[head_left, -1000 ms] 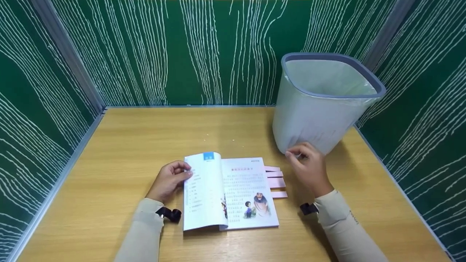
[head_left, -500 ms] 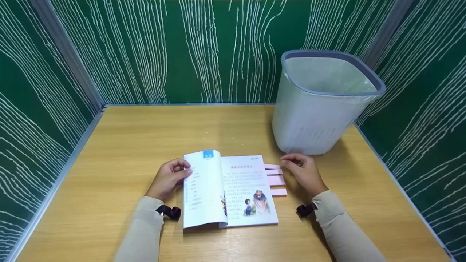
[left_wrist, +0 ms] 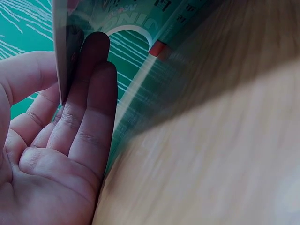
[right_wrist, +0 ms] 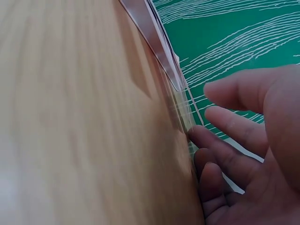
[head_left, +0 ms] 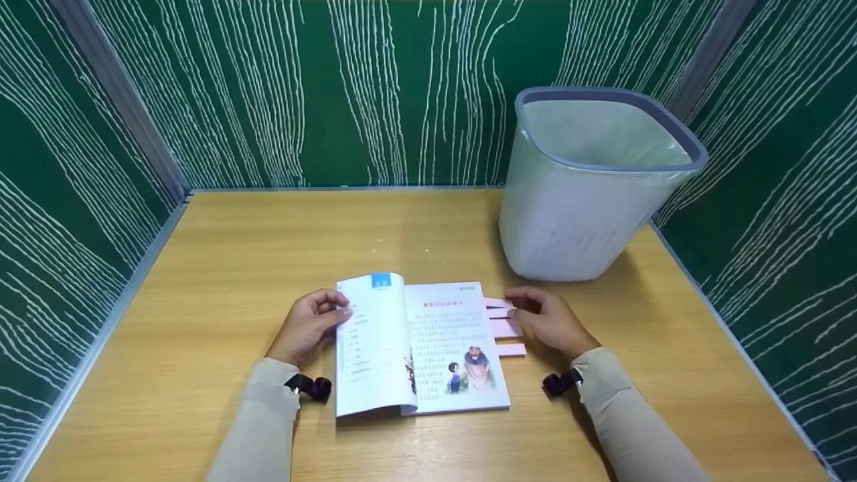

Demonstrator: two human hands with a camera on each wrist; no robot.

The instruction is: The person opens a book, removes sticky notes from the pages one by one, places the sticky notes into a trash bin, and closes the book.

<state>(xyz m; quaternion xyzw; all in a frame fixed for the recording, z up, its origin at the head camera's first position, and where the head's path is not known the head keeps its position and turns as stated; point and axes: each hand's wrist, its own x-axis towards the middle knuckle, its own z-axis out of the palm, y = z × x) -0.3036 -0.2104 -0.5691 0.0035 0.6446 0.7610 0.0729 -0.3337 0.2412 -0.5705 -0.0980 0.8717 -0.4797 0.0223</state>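
Observation:
An open book (head_left: 462,335) lies on the table, its left pages and cover raised off the wood. My left hand (head_left: 309,327) pinches the outer edge of that raised side; the left wrist view has the thumb on one face and fingers behind the cover (left_wrist: 131,21). Several pink paper tabs (head_left: 507,328) stick out of the book's right edge. Beside the upper tabs is my right hand (head_left: 554,323), thumb and index finger apart in the right wrist view. The tip of one tab (right_wrist: 200,117) comes close to the fingers; whether they touch is hard to tell.
A pale bin (head_left: 569,214) with a grey rim and a clear liner stands behind the right hand. Small white specks (head_left: 427,251) lie on the wooden table (head_left: 281,234) beyond the book. Green panels (head_left: 234,94) with white lines enclose the back and sides.
My right hand has come down and left from in front of the bin to the pink tabs, its fingers parting. The left hand keeps its hold on the book's left side.

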